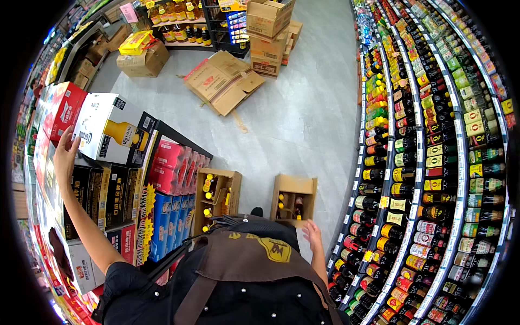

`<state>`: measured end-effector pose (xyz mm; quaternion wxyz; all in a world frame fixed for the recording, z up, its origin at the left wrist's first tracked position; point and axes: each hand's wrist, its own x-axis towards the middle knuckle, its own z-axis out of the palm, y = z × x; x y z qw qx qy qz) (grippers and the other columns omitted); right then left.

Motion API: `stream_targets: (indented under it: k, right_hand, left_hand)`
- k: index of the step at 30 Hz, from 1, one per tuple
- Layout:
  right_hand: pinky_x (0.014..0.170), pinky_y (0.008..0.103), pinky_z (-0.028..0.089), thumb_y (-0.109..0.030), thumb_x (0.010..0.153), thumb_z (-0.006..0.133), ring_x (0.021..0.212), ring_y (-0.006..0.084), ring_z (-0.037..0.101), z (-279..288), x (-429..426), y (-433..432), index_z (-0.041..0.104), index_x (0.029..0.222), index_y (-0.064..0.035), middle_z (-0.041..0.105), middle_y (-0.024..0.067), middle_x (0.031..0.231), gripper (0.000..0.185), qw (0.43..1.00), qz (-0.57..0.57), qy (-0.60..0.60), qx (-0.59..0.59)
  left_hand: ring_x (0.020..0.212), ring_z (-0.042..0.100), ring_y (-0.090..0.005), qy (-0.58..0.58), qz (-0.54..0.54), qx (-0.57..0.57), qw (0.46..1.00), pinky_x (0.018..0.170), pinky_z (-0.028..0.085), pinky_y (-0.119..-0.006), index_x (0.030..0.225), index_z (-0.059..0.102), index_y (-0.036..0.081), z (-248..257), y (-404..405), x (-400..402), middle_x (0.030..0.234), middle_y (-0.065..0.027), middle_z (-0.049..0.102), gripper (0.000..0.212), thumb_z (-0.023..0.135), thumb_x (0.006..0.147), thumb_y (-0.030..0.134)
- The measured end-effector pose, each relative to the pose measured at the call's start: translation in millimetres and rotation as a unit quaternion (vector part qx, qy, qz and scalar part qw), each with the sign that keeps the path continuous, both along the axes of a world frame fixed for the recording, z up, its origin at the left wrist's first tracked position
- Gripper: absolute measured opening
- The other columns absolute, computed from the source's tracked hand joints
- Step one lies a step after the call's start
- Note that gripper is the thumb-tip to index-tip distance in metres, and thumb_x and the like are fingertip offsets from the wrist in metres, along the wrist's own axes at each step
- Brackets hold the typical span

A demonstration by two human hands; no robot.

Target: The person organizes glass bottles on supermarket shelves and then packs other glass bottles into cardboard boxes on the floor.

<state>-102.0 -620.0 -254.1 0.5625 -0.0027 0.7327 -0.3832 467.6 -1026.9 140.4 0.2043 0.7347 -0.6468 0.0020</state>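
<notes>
My left hand (pixel 67 156) is raised at the left, fingers apart. Its fingertips are at the near left edge of a white Corona beer carton (pixel 97 122) on top of a display stack; I cannot tell how firmly they touch. Below my right hand (pixel 313 236), or just beside it, is an open cardboard box (pixel 295 185) holding a few bottles (pixel 299 207) with yellow or dark caps. That hand's fingers are loosely spread by the box's near right corner, with nothing visible in them. Another open cardboard box (pixel 219 174) with yellow-capped bottles (pixel 209 185) stands against the display.
Bottle shelves (pixel 406 170) curve along the right. Flattened cardboard (pixel 223 83) lies on the grey floor (pixel 268 134) ahead, with stacked cartons (pixel 266 44) behind it. A closed carton (pixel 144 61) bears a yellow package (pixel 136 42). Red and blue can packs (pixel 166 221) fill the display at left.
</notes>
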Motion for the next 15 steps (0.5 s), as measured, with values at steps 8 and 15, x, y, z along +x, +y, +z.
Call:
stream_targets:
  k: [8, 15]
  right_hand:
    - [0.080, 0.0354, 0.042, -0.032, 0.089, 0.048, 0.103, 0.0194, 0.053, -54, -25, 21, 0.042, 0.131, -0.0181, 0.052, 0.0045, 0.122, 0.044, 0.992, 0.072, -0.023, 0.097]
    - [0.083, 0.0364, 0.042, -0.033, 0.088, 0.050, 0.099, 0.0182, 0.056, -33, -85, -89, 0.042, 0.131, -0.0164, 0.055, 0.0047, 0.119, 0.046, 0.996, 0.073, 0.016, 0.042]
  left_hand:
    - [0.104, 0.058, -0.0247, -0.019, 0.014, -0.006, 1.000, 0.090, 0.044, -0.034, 0.127, 0.051, 0.016, -1, -3, -10, 0.118, -0.0145, 0.057, 0.048, 0.059, 0.083, 0.036]
    - [0.107, 0.056, -0.0229, -0.014, -0.001, -0.014, 1.000, 0.092, 0.042, -0.032, 0.126, 0.051, 0.014, -4, -3, 2, 0.118, -0.0152, 0.057, 0.046, 0.057, 0.086, 0.033]
